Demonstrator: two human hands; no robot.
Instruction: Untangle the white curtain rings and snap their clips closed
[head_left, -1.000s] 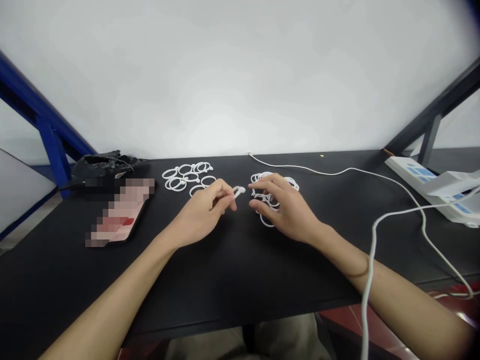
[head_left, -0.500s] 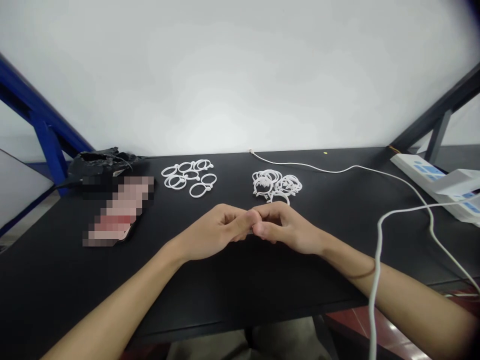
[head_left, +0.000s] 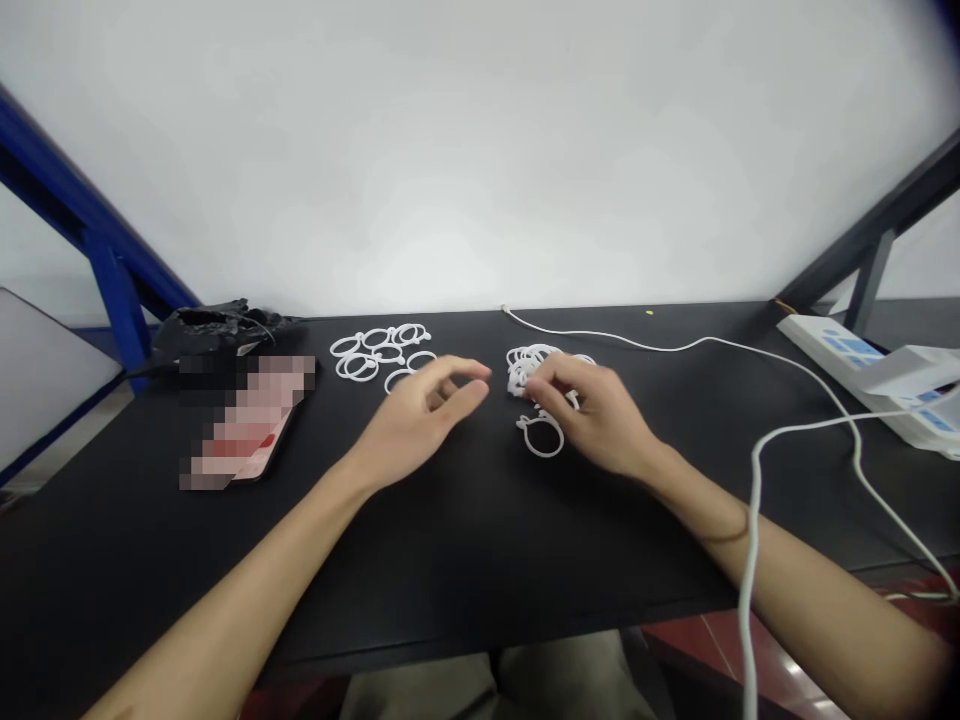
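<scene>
1. Left hand (head_left: 409, 415): one, palm inward. The fingers (head_left: 450, 370) are released, with thumb and forefinger parted and a visible gap left between their tips. The hand is placed just in front of the left-side rings, by which the nearest two are partly covered in view.

2. Right hand (head_left: 600, 415): one, bent over the right-side rings. Thumb and forefinger are drawn close together at the left front of the heap (whether a ring is grasped there cannot be told, the tips being blurred and crowded by white).

3. White rings, right-side heap (head_left: 536, 352): several, tangled, partly hidden by the right hand.

4. White ring, single (head_left: 543, 456): one, with a small clip end, set below the right thumb, toward the near side of the heap.

5. White rings, left-side group (head_left: 372, 362): several, spread flat, some overlapped.

6. Table (head_left: 465, 540): black. A stretch of surface is shown between the hands, and a broader one is left from the hands to the near edge. The far edge is bounded by a pale wall (head_left: 480, 150).

7. Margins: the left is occupied by a pink-faced slab (head_left: 259, 415), partly pixelated, and a crumpled black bag (head_left: 217, 328); the right, by a white cable (head_left: 660, 348) and a white-and-blue item (head_left: 832, 345). The right forearm is crossed by a thicker white cable (head_left: 750, 560).
</scene>
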